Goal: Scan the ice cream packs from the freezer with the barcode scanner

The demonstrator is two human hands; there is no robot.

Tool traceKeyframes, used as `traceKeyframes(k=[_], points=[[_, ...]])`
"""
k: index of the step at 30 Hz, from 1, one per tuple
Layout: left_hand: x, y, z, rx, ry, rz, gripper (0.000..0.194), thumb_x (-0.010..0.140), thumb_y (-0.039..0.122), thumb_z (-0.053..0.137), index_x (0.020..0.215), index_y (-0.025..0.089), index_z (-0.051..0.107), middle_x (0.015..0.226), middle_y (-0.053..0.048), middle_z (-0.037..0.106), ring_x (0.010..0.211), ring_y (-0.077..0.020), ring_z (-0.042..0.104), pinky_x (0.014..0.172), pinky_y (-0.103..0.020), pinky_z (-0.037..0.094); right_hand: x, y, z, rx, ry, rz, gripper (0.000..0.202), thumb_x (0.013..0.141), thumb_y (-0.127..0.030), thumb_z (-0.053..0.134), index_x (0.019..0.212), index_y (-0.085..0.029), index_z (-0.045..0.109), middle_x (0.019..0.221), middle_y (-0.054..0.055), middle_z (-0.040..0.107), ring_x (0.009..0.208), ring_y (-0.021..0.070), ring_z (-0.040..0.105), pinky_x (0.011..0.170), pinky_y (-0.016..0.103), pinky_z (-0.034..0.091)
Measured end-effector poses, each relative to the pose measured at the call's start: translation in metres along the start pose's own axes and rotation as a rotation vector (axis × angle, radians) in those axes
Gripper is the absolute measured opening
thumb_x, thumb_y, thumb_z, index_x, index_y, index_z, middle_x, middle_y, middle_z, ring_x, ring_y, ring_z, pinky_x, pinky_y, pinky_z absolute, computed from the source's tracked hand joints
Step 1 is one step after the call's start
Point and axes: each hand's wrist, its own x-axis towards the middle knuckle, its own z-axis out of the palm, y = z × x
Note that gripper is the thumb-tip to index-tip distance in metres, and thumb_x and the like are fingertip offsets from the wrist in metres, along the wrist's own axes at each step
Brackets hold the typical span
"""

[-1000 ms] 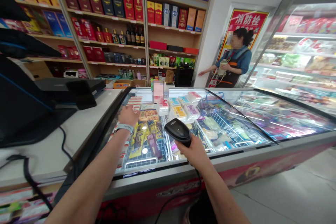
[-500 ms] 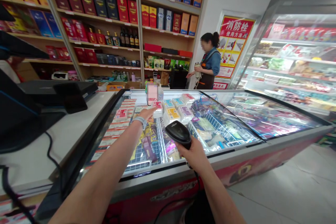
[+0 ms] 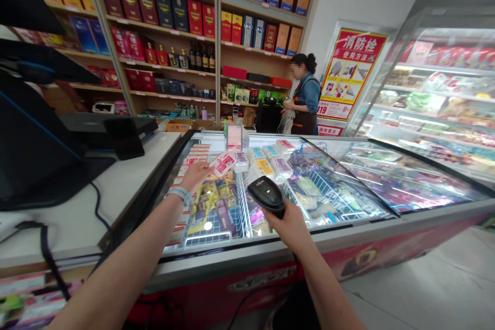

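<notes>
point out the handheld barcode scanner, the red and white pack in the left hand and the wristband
Handheld barcode scanner (image 3: 266, 194): head view, top of its black head
Red and white pack (image 3: 224, 164): head view, printed face
Wristband (image 3: 180, 194): head view, outer side

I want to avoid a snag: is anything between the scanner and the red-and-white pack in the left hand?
Nothing visible stands between the black scanner in the right hand and the red-and-white pack in the left hand. The purple-labelled stack appears close beside the pack, seemingly just beyond that gap.
</notes>
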Motion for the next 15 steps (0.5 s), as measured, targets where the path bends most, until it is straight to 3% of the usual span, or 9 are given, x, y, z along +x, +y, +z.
traceKeyframes(k=[4, 15], points=[[-0.010, -0.009, -0.010, -0.040, -0.020, 0.032, 0.019, 0.069, 0.037, 0.066, 0.064, 0.019, 0.062, 0.060, 0.000, 0.060, 0.065, -0.0175, 0.060, 0.059, -0.027, 0.044, 0.003, -0.012, 0.008, -0.109, 0.003, -0.069, 0.014, 0.077, -0.030, 0.063, 0.086, -0.019, 0.065, 0.075, 0.004, 0.071, 0.073, 0.0221, 0.067, 0.064, 0.027, 0.045], [-0.014, -0.015, -0.008, -0.123, -0.040, 0.027, 0.025, 0.066, 0.044, 0.068, 0.066, 0.020, 0.060, 0.060, 0.001, 0.057, 0.065, -0.0178, 0.057, 0.062, -0.030, 0.045, 0.010, -0.021, 0.024, -0.172, -0.066, -0.065, 0.020, 0.078, -0.030, 0.060, 0.093, -0.018, 0.065, 0.081, 0.007, 0.072, 0.079, 0.0253, 0.069, 0.067, 0.028, 0.044]])
